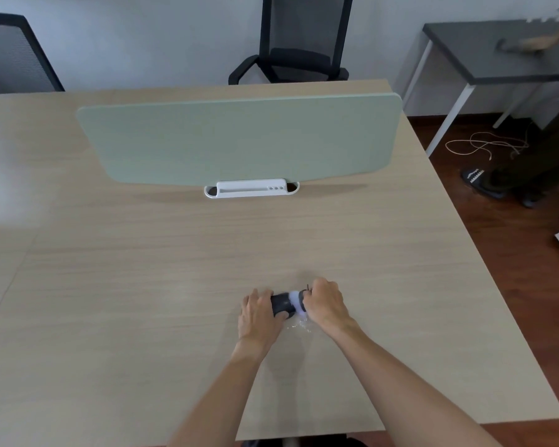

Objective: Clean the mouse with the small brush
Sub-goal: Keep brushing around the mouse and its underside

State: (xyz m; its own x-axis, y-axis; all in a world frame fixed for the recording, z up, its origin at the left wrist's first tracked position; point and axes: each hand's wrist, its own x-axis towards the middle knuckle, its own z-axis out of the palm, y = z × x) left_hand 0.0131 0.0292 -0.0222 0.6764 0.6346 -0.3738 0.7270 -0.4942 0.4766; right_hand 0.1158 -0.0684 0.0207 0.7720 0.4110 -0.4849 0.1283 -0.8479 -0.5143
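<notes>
Scene: a head-worn view down onto a pale wood-grain table (175, 285), with two bare forearms reaching in from the bottom edge of the frame.
Mouse: a small, dark computer mouse (282, 304) sits on the table in the lower centre of the frame, between the two hands.
Left hand: the left hand (261, 314) lies over the mouse's left side, fingers curled closed around its body to steady it.
Right hand: the right hand (326, 304) is closed in a fist around the small brush (299, 303), whose pale bristles press against the mouse's right end.
Handling: the mouse looks light, hard-shelled and smooth, so it would likely slide under brushing; gripping its sides seems the safest hold.
Residue: a few pale flecks (299, 325) lie on the table just below the brush; what they are cannot be told.
Background: a pale green divider panel (239, 143) stands across the upper middle, with a white holder (251, 188) at its base and a black office chair (300, 43) behind.
</notes>
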